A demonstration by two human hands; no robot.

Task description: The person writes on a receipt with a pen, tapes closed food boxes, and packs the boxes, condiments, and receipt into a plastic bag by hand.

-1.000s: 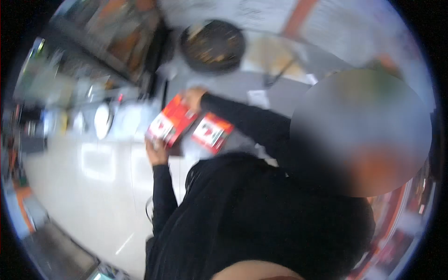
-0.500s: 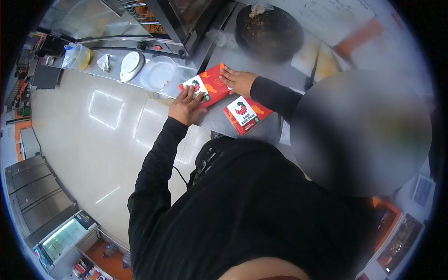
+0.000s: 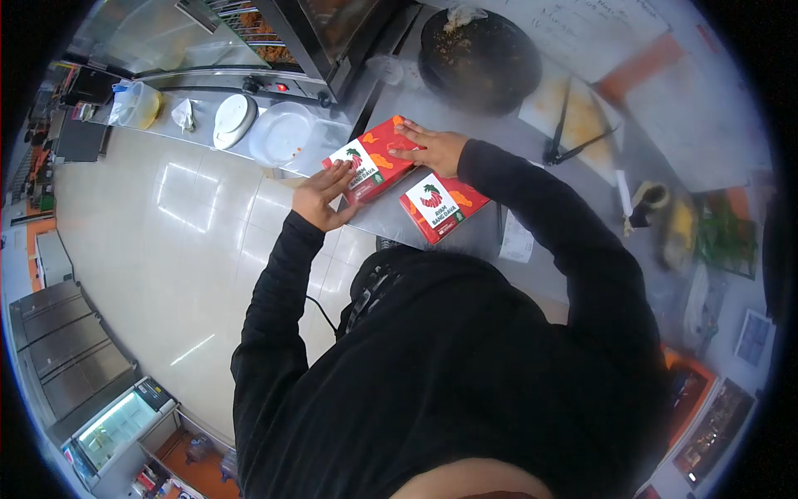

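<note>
Two red boxes with white labels lie on the metal counter. The left box (image 3: 376,160) is between my hands. My left hand (image 3: 322,198) rests on its near left end with the fingers spread. On its far right end lies my right hand (image 3: 434,151), fingers apart and flat. The other red box (image 3: 442,206) sits just to the right, closer to my body, with neither hand gripping it. Part of its far edge is near my right wrist.
Beyond the boxes stands a dark round pan (image 3: 480,62) with crumbs. Black tongs (image 3: 564,148) lie near a stained board (image 3: 573,108). A paper slip (image 3: 516,239) is by my right sleeve. Left are a display cabinet (image 3: 233,79), a clear bowl (image 3: 283,133) and a white container (image 3: 233,121).
The view has swung and sharpened since the first frame. The left box now lies on the counter under both hands. Since the second frame, my left hand has slid slightly left toward the box's edge.
</note>
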